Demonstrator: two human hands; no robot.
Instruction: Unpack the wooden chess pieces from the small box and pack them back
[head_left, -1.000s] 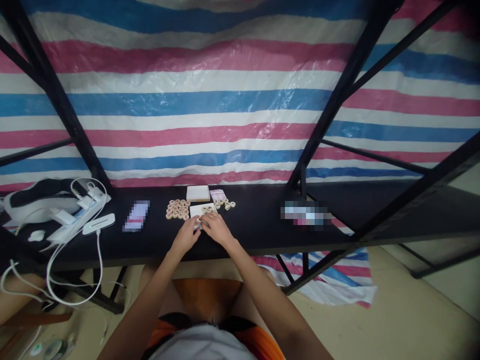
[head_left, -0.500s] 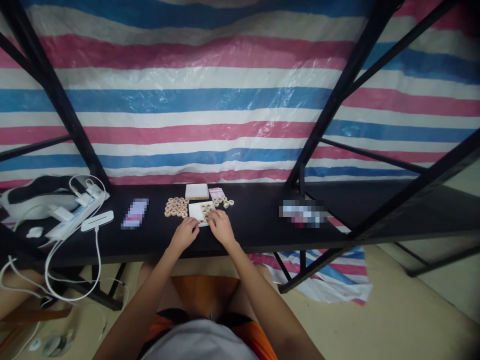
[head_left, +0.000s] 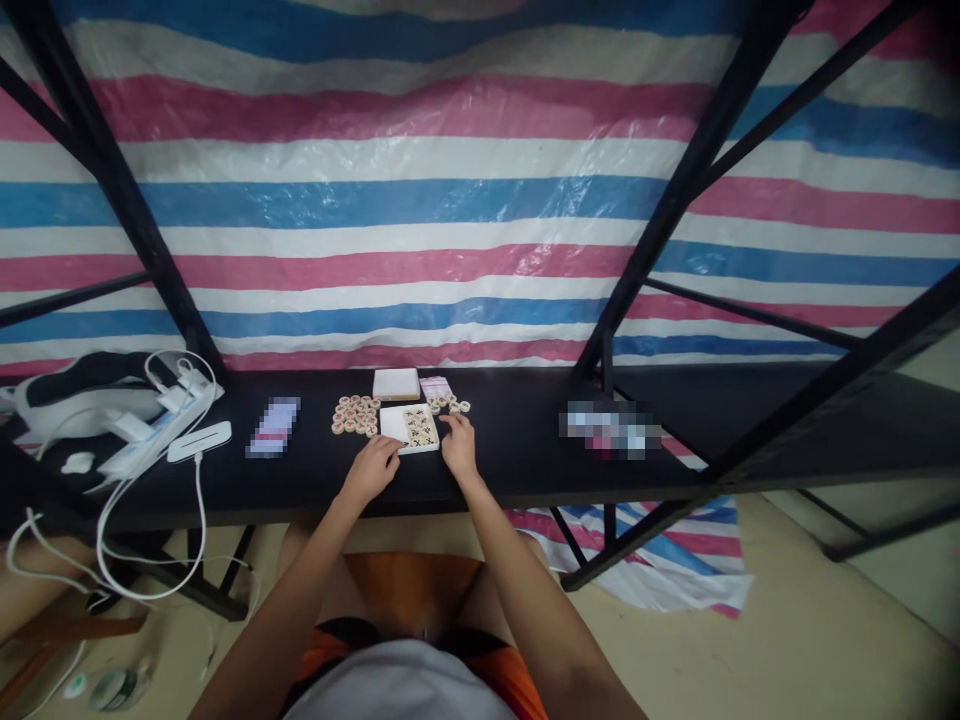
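Several round xiangqi pieces with dark characters [head_left: 420,428] lie in rows in the right part of a shallow white box [head_left: 393,423]; its left part shows bare white. My left hand [head_left: 372,468] is closed at the box's near left corner, fingers curled onto its edge. Just off the box's right side is my right hand [head_left: 459,446], fingers partly spread and nothing visible in them. Its fingertips point at a few loose pieces [head_left: 454,406] beyond. Left of the box, red-marked pieces [head_left: 355,414] lie grouped on the black table.
Behind the box sits a white box lid [head_left: 396,384], beside a pink printed paper [head_left: 436,388]. A blurred-out phone [head_left: 274,427] lies left. White cables and a power strip [head_left: 161,425] crowd the far left. Black metal posts [head_left: 634,270] frame the table [head_left: 510,450].
My right hand has moved right, off the pieces in the box to beside its right edge, uncovering the rows. My left hand stays at the near left corner.
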